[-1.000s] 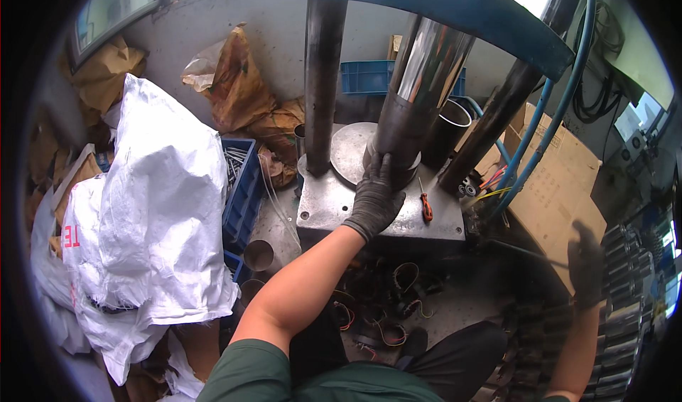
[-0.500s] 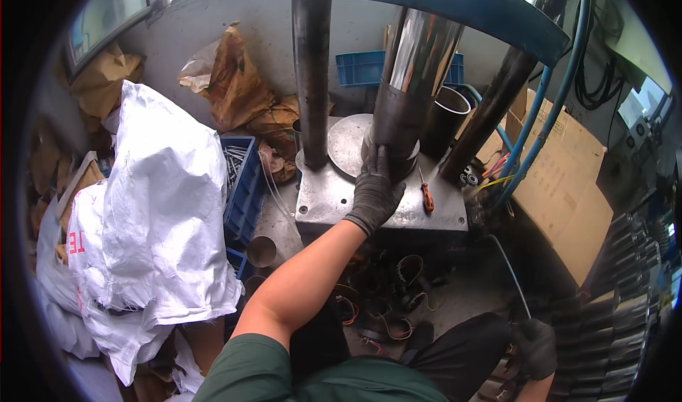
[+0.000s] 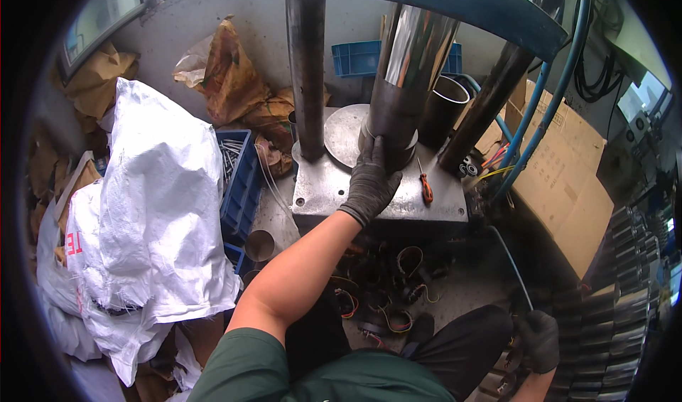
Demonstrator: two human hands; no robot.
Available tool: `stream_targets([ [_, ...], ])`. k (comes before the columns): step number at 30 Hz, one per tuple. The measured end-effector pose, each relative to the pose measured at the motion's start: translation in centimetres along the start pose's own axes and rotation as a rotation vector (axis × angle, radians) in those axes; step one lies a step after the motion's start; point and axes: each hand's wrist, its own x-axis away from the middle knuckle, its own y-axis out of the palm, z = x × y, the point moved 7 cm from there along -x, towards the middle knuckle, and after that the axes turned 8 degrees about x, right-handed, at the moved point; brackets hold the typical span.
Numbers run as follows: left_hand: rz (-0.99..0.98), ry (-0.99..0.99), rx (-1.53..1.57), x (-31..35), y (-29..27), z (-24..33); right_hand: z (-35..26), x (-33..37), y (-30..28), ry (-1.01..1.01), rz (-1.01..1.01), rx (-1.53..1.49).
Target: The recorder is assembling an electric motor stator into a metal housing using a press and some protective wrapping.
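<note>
My left hand (image 3: 372, 183), in a dark glove, reaches to the press at the middle of the view. Its fingers lie stretched against the lower part of a dark metal cylinder (image 3: 391, 107), beneath the shiny ram (image 3: 418, 43). The cylinder stands over a round steel plate (image 3: 343, 128) on the press bed (image 3: 320, 189). At the lower right, my gloved right hand (image 3: 538, 341) is closed around the lower end of a thin metal lever rod (image 3: 513, 263). An orange-handled screwdriver (image 3: 426, 189) lies on the bed, right of my left hand.
Steel columns (image 3: 307, 75) flank the ram. White woven sacks (image 3: 163, 210) and a blue bin (image 3: 241, 189) of metal parts stand left. Wired parts (image 3: 387, 309) lie on the floor below the bed. Cardboard (image 3: 561, 181) leans right, above stacked metal cylinders (image 3: 611, 331).
The view has shifted slightly, so the press sits a little higher and further left. My left hand still touches the cylinder, and my right hand still holds the lever rod.
</note>
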Motion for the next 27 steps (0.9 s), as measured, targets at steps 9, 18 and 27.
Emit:
stream_targets([
  [9,-0.011,-0.006,0.019,0.4,0.0,-0.4,-2.8,0.2,-0.4,0.028,-0.048,-0.041],
  [18,-0.022,-0.003,0.03,0.3,-0.1,-0.6,-2.6,0.0,-0.8,-0.036,-0.002,0.063],
  [27,-0.018,-0.005,0.02,0.4,-0.1,-0.6,-0.9,-0.2,-0.6,0.0,-0.023,0.049],
])
